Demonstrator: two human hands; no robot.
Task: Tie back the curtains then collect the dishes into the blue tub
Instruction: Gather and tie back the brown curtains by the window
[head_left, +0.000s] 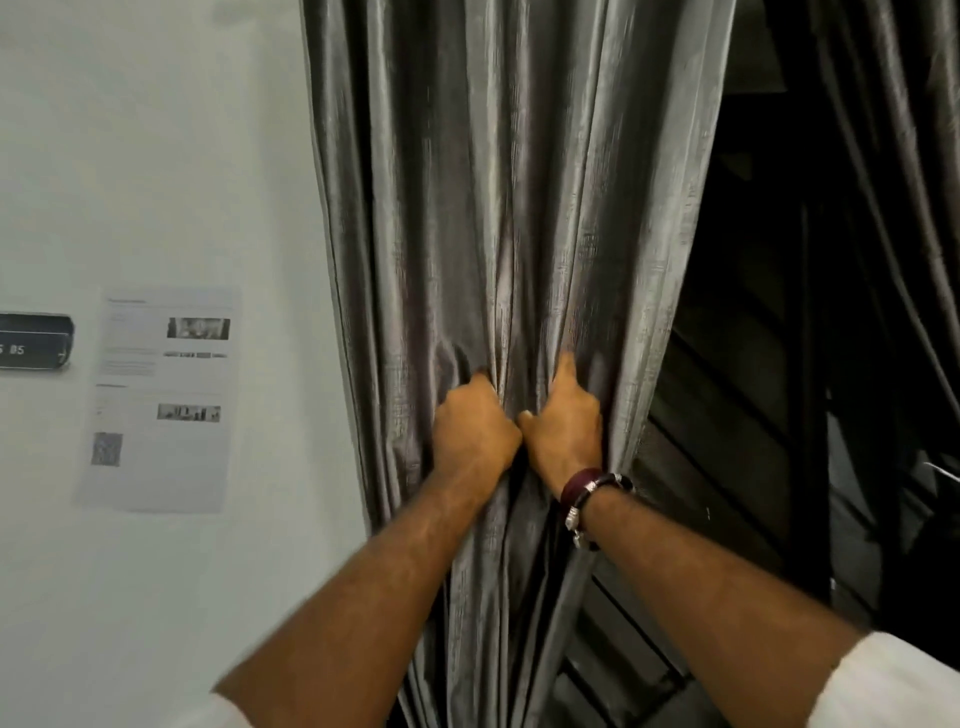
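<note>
Grey curtain (498, 208) hangs down centre of frame, bunched at mid-height. Left hand (475, 428) and right hand (563, 423) side by side, touching, both with fingers curled into gathered folds, gripping fabric. Bracelets (592, 491) on right wrist. Printed sheet (161, 400) on white wall, left. Second curtain (904, 182) at right edge; dark window between.

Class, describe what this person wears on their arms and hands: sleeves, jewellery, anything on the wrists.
Both forearms are bare, with white sleeves pushed up near the elbows. The right wrist carries a dark maroon band and a black bracelet with silver beads, from which small silver charms hang. The left hand and right hand show no gloves; no rings are visible.
</note>
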